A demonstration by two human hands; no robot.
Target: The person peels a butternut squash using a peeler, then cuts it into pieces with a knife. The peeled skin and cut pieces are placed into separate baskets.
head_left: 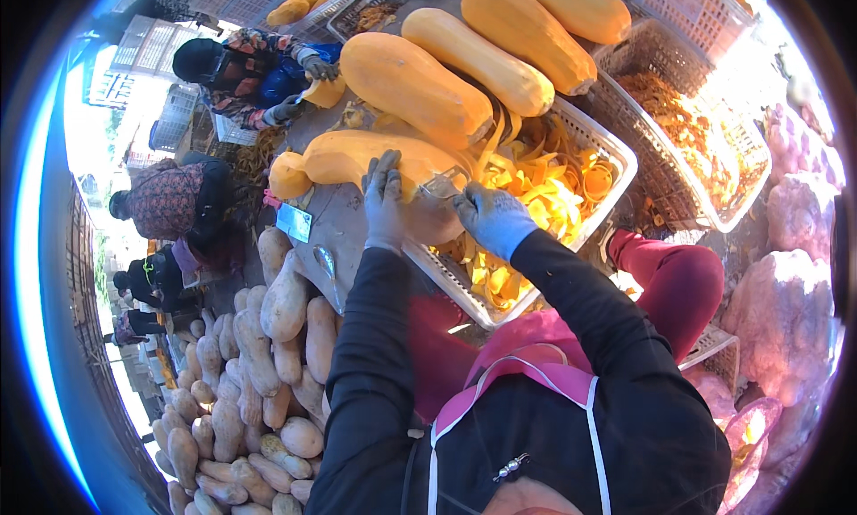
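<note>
An orange squash [344,158] lies crosswise before me, its lower right part paler. My gloved left hand [383,203] grips it from above, fingers bent over its surface. At its right, my gloved right hand [491,220] is closed on a metal peeler [442,185] held against the squash. Beneath and right of it, a white plastic basket [614,161] holds orange peel strips [544,194]. Several other orange squashes [420,91] lie beyond. Left of my left hand are a pale blue card-like object [295,222] and a shiny utensil [325,263].
Unpeeled squashes [259,350] are piled at lower left. A co-worker in floral sleeves [241,73] handles a squash piece at upper left; other people [165,203] sit farther left. A crate of peelings [678,131] and pink mesh sacks [777,319] stand at right.
</note>
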